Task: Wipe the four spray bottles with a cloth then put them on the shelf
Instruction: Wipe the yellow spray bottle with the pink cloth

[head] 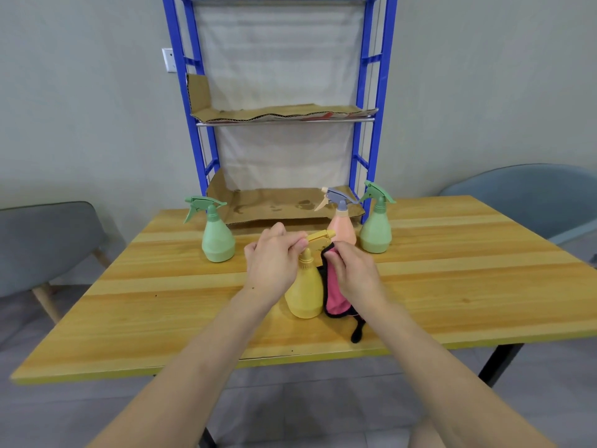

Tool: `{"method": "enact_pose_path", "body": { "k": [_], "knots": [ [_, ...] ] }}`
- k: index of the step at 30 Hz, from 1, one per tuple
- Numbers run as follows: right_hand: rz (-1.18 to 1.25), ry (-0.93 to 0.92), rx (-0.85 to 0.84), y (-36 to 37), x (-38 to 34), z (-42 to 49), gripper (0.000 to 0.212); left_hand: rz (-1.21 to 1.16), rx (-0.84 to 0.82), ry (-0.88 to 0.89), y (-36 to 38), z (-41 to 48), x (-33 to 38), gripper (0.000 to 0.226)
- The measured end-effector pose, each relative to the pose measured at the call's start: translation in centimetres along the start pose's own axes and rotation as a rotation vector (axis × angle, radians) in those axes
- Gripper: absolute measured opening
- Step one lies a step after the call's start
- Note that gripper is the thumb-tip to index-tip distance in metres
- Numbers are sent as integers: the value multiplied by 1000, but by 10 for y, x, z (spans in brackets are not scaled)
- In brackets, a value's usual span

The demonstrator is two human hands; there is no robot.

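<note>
A yellow spray bottle stands upright in the middle of the wooden table. My left hand pinches its yellow spray head. My right hand holds a pink cloth with black edging against the bottle's right side near the nozzle. A green bottle stands at the back left. A peach bottle with a grey-blue head and a second green bottle stand at the back right. The blue shelf rises behind the table, its levels lined with cardboard.
Grey chairs sit at the left and right of the table. The cardboard on the shelf's lowest level lies about level with the tabletop's far edge. A wall socket is left of the shelf.
</note>
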State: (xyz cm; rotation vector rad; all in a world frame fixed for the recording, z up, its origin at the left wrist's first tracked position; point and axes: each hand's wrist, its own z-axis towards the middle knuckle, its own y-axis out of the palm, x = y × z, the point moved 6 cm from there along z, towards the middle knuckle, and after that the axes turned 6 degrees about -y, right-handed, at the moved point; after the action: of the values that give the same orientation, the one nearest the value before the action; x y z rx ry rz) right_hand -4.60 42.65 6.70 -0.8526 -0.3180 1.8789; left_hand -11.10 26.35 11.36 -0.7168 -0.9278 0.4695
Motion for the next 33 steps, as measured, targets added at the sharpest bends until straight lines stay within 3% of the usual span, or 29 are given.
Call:
{"method": "enact_pose_path", "body": {
  "k": [7, 16, 22, 26, 30, 33],
  "knots": [
    [-117, 50, -164, -1, 1, -1, 24, 49, -11, 10, -1, 4, -3, 28],
    [17, 334, 18, -1, 17, -24, 18, 90, 46, -38, 1, -8, 3, 29],
    [191, 386, 139, -16, -6, -45, 14, -13, 36, -106, -5, -13, 5, 28],
    [304, 323, 151, -12, -27, -53, 13, -130, 48, -149, -5, -16, 2, 23],
    [357, 298, 45, 11, -32, -71, 27, -440, -18, -119, -2, -20, -7, 30],
    [377, 317, 56, 18, -29, -84, 29, -617, 8, -117, -4, -39, -14, 25]
  ]
}}
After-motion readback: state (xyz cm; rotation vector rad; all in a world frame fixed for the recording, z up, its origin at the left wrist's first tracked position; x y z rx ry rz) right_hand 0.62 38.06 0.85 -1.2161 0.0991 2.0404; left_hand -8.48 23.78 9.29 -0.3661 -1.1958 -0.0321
